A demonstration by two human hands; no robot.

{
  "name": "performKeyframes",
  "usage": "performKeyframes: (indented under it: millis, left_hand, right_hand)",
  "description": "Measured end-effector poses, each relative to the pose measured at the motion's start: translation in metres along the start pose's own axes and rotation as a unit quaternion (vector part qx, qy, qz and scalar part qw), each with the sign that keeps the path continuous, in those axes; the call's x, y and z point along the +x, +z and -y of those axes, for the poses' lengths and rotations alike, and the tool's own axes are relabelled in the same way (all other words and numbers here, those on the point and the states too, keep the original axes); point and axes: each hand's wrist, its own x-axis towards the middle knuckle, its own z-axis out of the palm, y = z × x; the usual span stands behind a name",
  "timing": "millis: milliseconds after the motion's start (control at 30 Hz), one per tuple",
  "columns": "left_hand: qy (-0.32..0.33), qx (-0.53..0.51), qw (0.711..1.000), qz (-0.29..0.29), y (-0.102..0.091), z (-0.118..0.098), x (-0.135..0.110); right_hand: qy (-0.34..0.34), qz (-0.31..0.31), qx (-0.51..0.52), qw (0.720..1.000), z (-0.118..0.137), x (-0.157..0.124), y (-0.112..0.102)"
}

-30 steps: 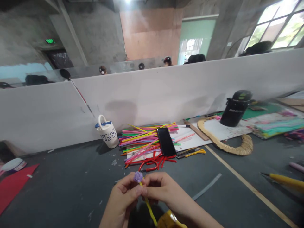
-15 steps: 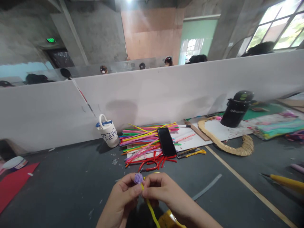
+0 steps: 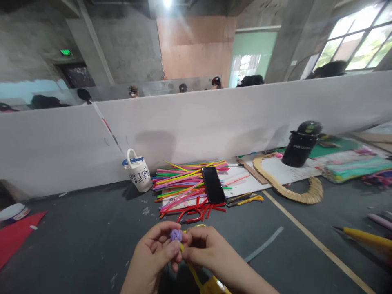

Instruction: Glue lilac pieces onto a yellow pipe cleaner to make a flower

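Note:
A small purple bunched ball (image 3: 176,235) sits between the thumb and fingers of my left hand (image 3: 154,253). From its underside runs a yellow pipe cleaner (image 3: 194,274), pinched by my right hand (image 3: 208,247) just beside the ball. Both hands are closed and nearly touch at the fingertips. The yellow strand hangs down toward a shiny yellow thing (image 3: 214,285) at the lower edge, which is cut off by the frame. Just beyond my fingers lie red-handled scissors or pliers (image 3: 191,215), their far end hidden by my hands.
A pile of coloured pipe cleaners (image 3: 177,179) lies ahead, with a black phone (image 3: 213,184) on it. A white mug-like holder (image 3: 139,175) stands left, a black bottle (image 3: 300,147) right. A yellow utility knife (image 3: 249,199) and a curved tan strip (image 3: 284,192) lie nearby.
The purple ball and both hands have shifted slightly left and down. My right fingers are closer in on the yellow pipe cleaner, and less of it shows below the ball.

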Motion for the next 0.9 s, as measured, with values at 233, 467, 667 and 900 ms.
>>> performKeyframes:
  millis: [233,467,667,900]
  left_hand:
    - [0.032,0.019,0.999,-0.031,0.0014,0.0014,0.0001]
    - [0.050,0.047,0.997,-0.043,0.0049,0.0002,-0.0044]
    - [0.056,0.051,0.996,-0.052,0.0057,0.0008,-0.0049]
    - [0.059,0.038,0.996,-0.061,0.0082,0.0005,-0.0056]
  right_hand:
    - [-0.001,0.018,0.016,1.000,0.0053,-0.0013,0.0029]
    - [-0.009,0.019,0.024,1.000,0.0079,-0.0022,0.0033]
    - [-0.008,0.018,0.026,0.999,0.0068,-0.0024,0.0041]
    - [-0.015,0.025,0.035,0.999,0.0046,-0.0018,0.0034]
